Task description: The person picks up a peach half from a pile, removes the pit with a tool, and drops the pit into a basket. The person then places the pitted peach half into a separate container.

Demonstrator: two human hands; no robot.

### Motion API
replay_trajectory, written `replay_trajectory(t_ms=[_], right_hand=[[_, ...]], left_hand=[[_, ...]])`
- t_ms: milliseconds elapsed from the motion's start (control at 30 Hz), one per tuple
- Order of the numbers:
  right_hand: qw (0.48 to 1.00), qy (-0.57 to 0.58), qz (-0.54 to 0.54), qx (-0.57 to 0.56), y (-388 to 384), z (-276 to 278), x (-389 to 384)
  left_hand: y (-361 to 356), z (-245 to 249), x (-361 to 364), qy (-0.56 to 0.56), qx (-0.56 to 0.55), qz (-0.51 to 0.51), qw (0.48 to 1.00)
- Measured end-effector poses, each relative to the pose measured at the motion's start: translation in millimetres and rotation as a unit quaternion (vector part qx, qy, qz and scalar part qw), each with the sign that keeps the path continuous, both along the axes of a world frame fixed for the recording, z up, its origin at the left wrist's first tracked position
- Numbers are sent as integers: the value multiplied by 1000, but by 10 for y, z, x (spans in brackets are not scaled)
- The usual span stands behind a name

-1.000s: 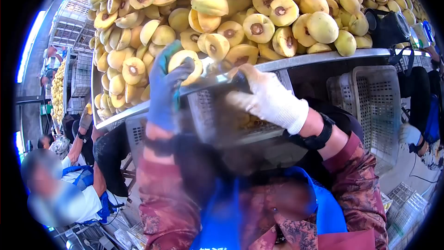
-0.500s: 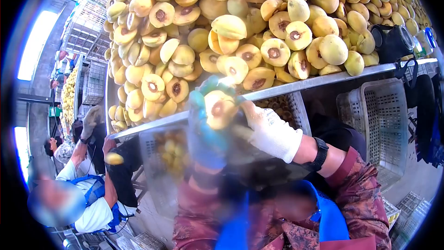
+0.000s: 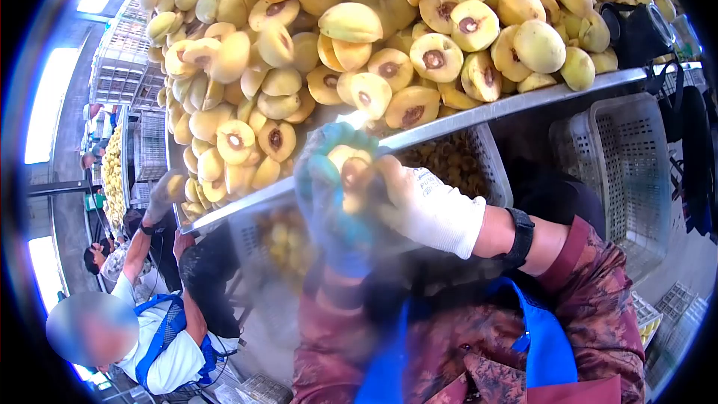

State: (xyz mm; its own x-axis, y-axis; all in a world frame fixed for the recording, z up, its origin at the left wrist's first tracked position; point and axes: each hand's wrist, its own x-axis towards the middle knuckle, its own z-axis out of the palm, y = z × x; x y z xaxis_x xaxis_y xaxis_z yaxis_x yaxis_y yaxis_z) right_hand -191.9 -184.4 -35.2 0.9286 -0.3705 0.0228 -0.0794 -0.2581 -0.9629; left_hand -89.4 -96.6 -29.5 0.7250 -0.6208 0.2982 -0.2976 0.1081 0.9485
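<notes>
Fingers [image 3: 320, 173] of the blue-gloved left hand [image 3: 330, 209] curl tight around a halved peach [image 3: 346, 167], held cut side up just below the metal table edge [image 3: 486, 111]. White-gloved right hand [image 3: 422, 206] presses against the peach's pit; its grip cannot be told. Peach halves [image 3: 419, 45] heap the table above, with a plastic crate [image 3: 490, 161] beneath

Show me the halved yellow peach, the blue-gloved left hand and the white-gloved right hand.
halved yellow peach [image 3: 350, 170]: head view, on its cut face.
blue-gloved left hand [image 3: 329, 209]: head view, middle of the glove.
white-gloved right hand [image 3: 425, 206]: head view, back of the glove.
</notes>
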Motion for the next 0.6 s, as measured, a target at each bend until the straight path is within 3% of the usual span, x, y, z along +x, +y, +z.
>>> replay_trajectory(t_ms=[67,133,267,367,467,600], right_hand=[[998,-59,-17,15,43,-83,40],[998,-39,-21,35,39,-33,32],[1000,-13,-21,6,34,2,16],[997,34,12,73,9,59,-16],[999,41,8,23,60,26,-52],[998,46,20,37,88,29,-101]], left_hand=[[-18,34,-31,82,-57,-13,995],[-38,59,-16,153,-96,-33,983],[-10,49,-18,135,-82,-37,987],[2,27,-61,138,-89,-36,986],[54,-43,-57,-34,-9,0,999],[67,-83,-46,8,18,3,1000]])
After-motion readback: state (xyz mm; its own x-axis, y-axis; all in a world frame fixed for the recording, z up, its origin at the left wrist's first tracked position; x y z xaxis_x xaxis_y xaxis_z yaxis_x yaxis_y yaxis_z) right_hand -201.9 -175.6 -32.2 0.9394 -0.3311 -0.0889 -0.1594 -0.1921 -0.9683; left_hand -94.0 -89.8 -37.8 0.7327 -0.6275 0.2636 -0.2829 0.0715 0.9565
